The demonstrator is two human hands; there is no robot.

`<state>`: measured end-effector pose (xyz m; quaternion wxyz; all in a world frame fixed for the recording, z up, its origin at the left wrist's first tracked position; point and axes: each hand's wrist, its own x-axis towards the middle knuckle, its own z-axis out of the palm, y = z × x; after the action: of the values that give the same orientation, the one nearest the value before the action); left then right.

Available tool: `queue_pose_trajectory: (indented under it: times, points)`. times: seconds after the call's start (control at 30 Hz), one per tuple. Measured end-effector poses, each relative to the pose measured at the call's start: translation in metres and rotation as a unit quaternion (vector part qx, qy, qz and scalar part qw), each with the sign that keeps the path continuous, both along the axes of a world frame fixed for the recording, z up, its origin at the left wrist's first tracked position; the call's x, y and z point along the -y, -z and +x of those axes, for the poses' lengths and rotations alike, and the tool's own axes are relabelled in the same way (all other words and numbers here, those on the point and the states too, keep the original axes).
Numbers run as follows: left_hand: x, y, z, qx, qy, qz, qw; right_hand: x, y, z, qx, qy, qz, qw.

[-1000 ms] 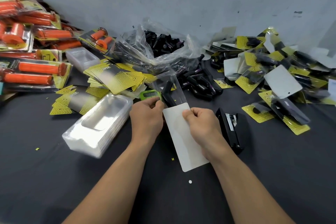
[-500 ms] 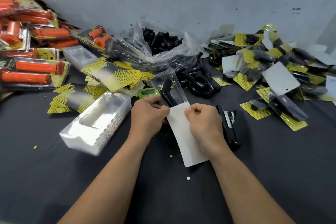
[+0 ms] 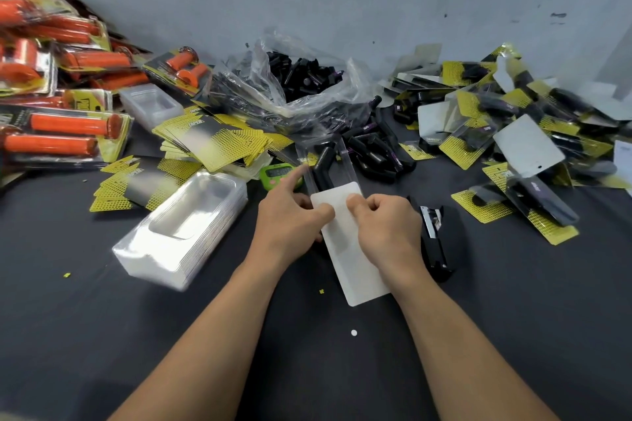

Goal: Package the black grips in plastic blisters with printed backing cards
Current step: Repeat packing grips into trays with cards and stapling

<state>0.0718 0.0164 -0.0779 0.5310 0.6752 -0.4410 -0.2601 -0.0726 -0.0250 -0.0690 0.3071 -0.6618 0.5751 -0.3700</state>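
A clear plastic blister with black grips inside lies at the table's middle. A backing card, blank white side up, is partly slid into the blister's near end. My left hand pinches the card's left edge with its thumb, and its index finger stretches out to the blister's left rim. My right hand pinches the card's right side with curled fingers. More loose black grips lie just behind, and others fill a clear bag.
A stack of empty blisters sits on the left, printed yellow cards behind it. A black stapler lies right of my right hand. Finished black packs pile on the right, orange-grip packs on the left. A green timer sits behind my left hand.
The card has slid further into the blister. My left index finger has stretched out toward the blister's rim. Both hands shifted slightly away from me.
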Motion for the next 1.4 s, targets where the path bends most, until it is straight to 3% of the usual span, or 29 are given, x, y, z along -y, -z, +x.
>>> queue_pose_trajectory:
  times: [0.13, 0.23, 0.4, 0.57, 0.77, 0.97, 1.27, 1.4]
  points:
    - [0.000, -0.001, -0.001, -0.048, -0.017, -0.005, 0.999, -0.001, -0.003, 0.002, -0.025, -0.001, -0.004, 1.000]
    - [0.002, 0.002, 0.000, -0.021, -0.037, -0.010, 0.999, -0.002, -0.003, -0.002, -0.019, -0.055, 0.037, 0.998]
    - [0.005, 0.001, 0.004, -0.019, -0.076, -0.008, 0.997, -0.003, -0.009, -0.013, 0.144, -0.196, 0.181, 0.953]
    - [0.004, 0.003, 0.003, 0.022, -0.084, -0.017, 0.996, -0.003, -0.009, -0.011, 0.185, -0.159, 0.168, 0.955]
    - [0.000, -0.007, 0.005, -0.171, -0.055, -0.039, 0.983, -0.001, -0.007, -0.015, 0.133, -0.195, 0.164, 0.958]
    - [0.003, -0.007, 0.014, -0.316, -0.071, -0.092, 0.942, -0.001, -0.011, -0.019, 0.072, -0.239, 0.185, 0.950]
    - [0.004, -0.012, 0.010, -0.309, -0.113, -0.090, 0.940, -0.007, -0.011, -0.010, 0.017, -0.162, 0.111, 0.980]
    - [0.004, -0.006, 0.008, -0.215, -0.124, -0.097, 0.964, -0.007, -0.016, -0.018, 0.081, -0.280, 0.168, 0.942]
